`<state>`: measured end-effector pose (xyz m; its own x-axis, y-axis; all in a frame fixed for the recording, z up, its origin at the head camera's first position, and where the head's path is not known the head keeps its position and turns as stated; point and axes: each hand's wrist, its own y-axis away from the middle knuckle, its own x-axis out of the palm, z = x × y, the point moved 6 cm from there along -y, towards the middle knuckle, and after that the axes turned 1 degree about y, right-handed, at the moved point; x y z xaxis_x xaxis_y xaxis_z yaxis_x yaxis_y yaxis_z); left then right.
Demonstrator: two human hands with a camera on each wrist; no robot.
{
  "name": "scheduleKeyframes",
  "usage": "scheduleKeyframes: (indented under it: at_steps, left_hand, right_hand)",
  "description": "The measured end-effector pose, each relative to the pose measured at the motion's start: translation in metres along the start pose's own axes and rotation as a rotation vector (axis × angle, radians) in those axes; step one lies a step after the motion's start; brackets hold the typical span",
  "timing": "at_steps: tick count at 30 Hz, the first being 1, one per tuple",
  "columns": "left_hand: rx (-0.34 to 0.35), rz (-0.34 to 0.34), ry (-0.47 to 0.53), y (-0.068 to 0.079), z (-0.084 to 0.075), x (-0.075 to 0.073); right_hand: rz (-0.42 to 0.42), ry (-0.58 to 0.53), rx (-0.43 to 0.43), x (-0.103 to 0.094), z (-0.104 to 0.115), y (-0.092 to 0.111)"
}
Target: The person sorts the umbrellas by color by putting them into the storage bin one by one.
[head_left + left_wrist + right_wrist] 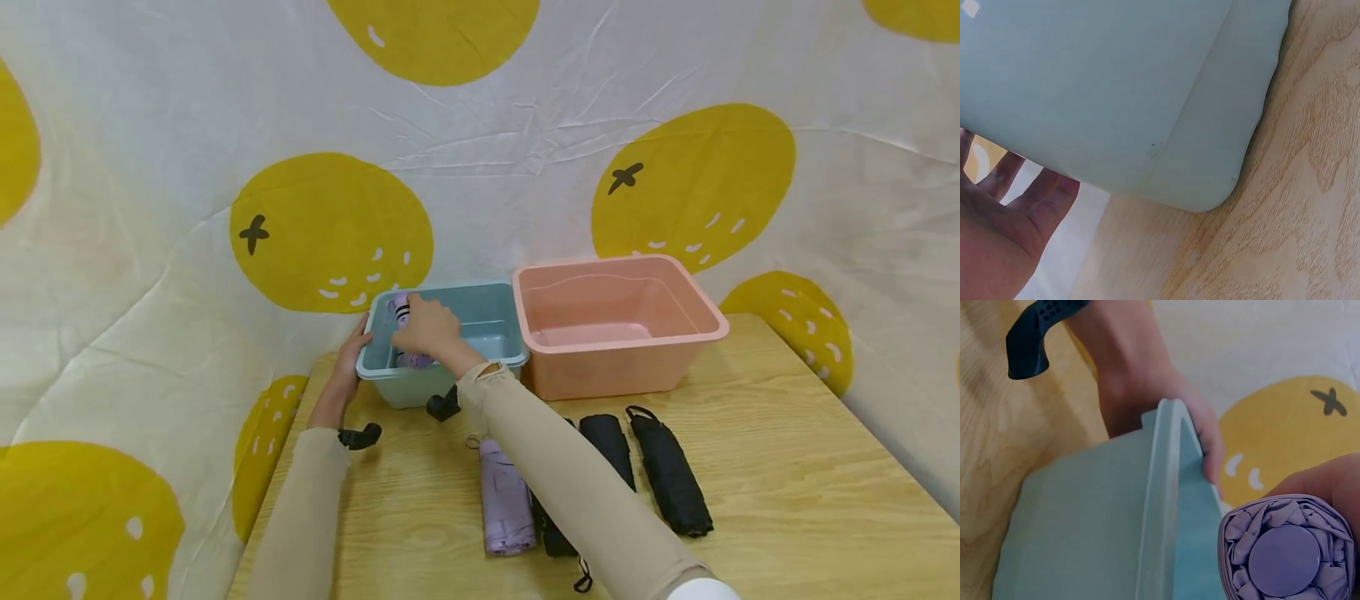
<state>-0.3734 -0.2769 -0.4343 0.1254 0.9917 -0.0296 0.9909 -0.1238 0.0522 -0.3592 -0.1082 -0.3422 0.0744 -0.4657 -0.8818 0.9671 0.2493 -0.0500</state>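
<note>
My right hand grips a folded purple umbrella inside the light blue bin, near its left end. Dark stripes mark the umbrella's upper part, and my hand covers its middle. In the right wrist view, the round end cap of the umbrella faces the camera amid gathered fabric. My left hand holds the bin's left rim, a digit hooked over the edge in the right wrist view. The left wrist view shows fingers of that hand beside the bin's outer wall.
A pink bin stands against the blue one's right side. Nearer on the wooden table lie a lavender folded umbrella and several black ones, including one at the right. My right forearm partly covers them. A patterned cloth hangs behind.
</note>
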Motion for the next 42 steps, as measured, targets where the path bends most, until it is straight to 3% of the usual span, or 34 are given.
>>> scheduleKeyframes:
  at_steps: [12,19,26,36,42]
  left_hand:
    - [-0.002,-0.029,-0.002,-0.019,0.021,-0.008]
    - [0.001,-0.027,-0.012,-0.014,0.008,-0.003]
    - [0.026,-0.054,-0.041,-0.025,0.019,-0.010]
    - [0.020,-0.034,-0.027,-0.005,0.003,-0.004]
    - [0.000,-0.043,-0.030,-0.003,-0.002,-0.002]
  right_hand:
    - [-0.006,-0.011,0.084,0.003,-0.011,-0.025]
    - [-0.017,-0.065,0.129,0.008,-0.028,-0.034]
    - [-0.031,-0.102,0.120,0.016,-0.037,-0.040]
    - [0.020,-0.115,0.133,0.048,-0.047,-0.041]
    - [0.075,-0.131,0.136,0.057,-0.051,-0.041]
